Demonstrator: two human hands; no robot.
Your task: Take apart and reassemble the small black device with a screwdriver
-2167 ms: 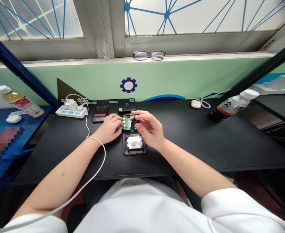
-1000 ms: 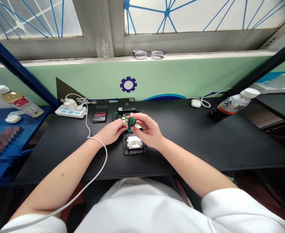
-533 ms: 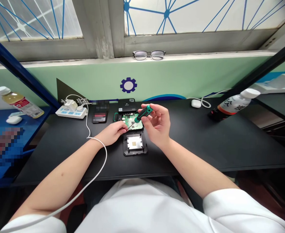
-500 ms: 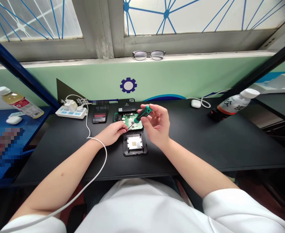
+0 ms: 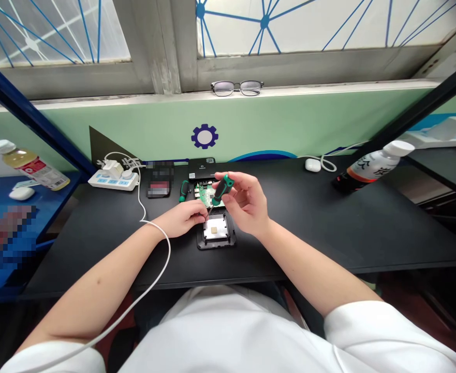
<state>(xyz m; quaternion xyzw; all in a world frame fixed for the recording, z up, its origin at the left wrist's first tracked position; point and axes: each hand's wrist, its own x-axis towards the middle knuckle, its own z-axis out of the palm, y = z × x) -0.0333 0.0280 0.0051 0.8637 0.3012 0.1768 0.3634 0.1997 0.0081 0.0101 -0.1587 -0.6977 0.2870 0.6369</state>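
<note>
A green-and-black screwdriver (image 5: pixel 222 190) is gripped in my right hand (image 5: pixel 249 202), its shaft slanting down to the left. The fingers of my left hand (image 5: pixel 185 217) are pinched together at the screwdriver's tip; anything between them is too small to make out. Just behind the tip lies a green circuit board (image 5: pixel 203 194) in a black casing, partly covered by my hands. Nearer to me, a black cover (image 5: pixel 231 239) with a silver metal plate (image 5: pixel 220 228) lies flat, below both hands. A second green-and-black screwdriver (image 5: pixel 183 191) rests left of the board.
Behind the board is a black box (image 5: pixel 201 168). A phone (image 5: pixel 160 181) and a white power strip (image 5: pixel 115 178) stand to the left. A white cable (image 5: pixel 164 259) crosses my left forearm. On the right are a white earphone case (image 5: pixel 312 165) and a bottle (image 5: pixel 375 167).
Both hands have shifted slightly toward me, bringing the screwdriver tip from the circuit board's edge to the cover's far edge. The second screwdriver now shows more fully.
</note>
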